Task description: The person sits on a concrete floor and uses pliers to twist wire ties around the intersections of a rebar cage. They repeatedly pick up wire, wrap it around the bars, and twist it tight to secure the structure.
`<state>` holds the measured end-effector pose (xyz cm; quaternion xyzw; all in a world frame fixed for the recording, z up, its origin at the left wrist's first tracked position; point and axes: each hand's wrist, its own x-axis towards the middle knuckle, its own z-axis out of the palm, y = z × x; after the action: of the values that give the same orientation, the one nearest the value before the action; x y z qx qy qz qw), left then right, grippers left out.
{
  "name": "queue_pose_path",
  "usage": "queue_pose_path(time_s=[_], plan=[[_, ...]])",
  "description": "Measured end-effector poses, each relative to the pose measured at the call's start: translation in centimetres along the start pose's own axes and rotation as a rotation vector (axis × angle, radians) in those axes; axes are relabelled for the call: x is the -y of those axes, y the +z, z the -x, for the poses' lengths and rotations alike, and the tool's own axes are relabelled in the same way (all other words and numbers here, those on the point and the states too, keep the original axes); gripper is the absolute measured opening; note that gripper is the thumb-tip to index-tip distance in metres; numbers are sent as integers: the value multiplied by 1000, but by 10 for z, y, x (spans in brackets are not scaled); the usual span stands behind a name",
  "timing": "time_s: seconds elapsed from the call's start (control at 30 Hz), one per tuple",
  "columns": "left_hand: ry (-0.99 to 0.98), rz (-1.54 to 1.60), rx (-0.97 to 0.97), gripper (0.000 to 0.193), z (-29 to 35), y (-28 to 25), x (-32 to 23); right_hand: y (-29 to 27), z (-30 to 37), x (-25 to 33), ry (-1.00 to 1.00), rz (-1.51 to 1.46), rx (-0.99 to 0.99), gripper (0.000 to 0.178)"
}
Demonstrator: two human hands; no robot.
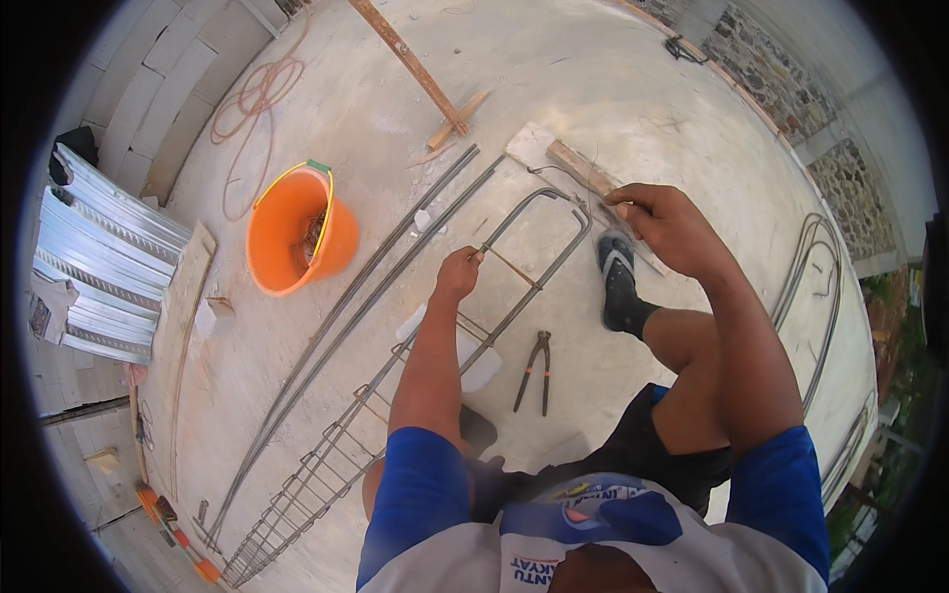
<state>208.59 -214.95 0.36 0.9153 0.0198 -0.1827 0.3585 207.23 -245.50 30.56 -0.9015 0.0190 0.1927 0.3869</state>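
A long cage of steel reinforcing bars [513,318] runs from the lower left up to the middle, with thin stirrups tied across it. Around its left bar, near the far end, the fingers of my left hand [458,274] are closed. My right hand [664,225] is raised to the right of the cage's far end, its fingers pinched on a thin dark wire [570,171] that stretches away to the left. Pincers [535,373] with dark handles and orange marks lie on the floor between the cage and my leg.
An orange bucket [338,240] with brownish wire inside stands left. Loose steel bars [368,271] lie beside the cage. Beyond my foot [618,282] is a wooden board [581,166]. Corrugated metal sheets [109,255] lean far left; bent bars [813,296] lie right.
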Motion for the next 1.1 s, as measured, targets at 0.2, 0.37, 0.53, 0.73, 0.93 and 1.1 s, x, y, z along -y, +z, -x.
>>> queue_pose_path(time_s=[0.2, 0.37, 0.53, 0.73, 0.93, 1.1], plan=[[-45, 70, 195, 30, -20, -4, 6, -5, -5, -15, -40, -45, -47, 25], [-215, 285, 301, 25, -21, -8, 0, -13, 0, -2, -23, -58, -58, 25], [-71, 179, 263, 27, -16, -12, -3, -24, 1, 3, -41, -68, -57, 24], [-128, 337, 255, 27, -13, -18, -21, -11, -6, -7, -102, -111, -11, 25], [-168, 421, 300, 24, -10, -32, -36, 0, -10, 7, -46, 94, 155, 24], [-216, 491, 345, 22, -11, -37, -34, 10, -10, 5, -73, 47, 233, 23]])
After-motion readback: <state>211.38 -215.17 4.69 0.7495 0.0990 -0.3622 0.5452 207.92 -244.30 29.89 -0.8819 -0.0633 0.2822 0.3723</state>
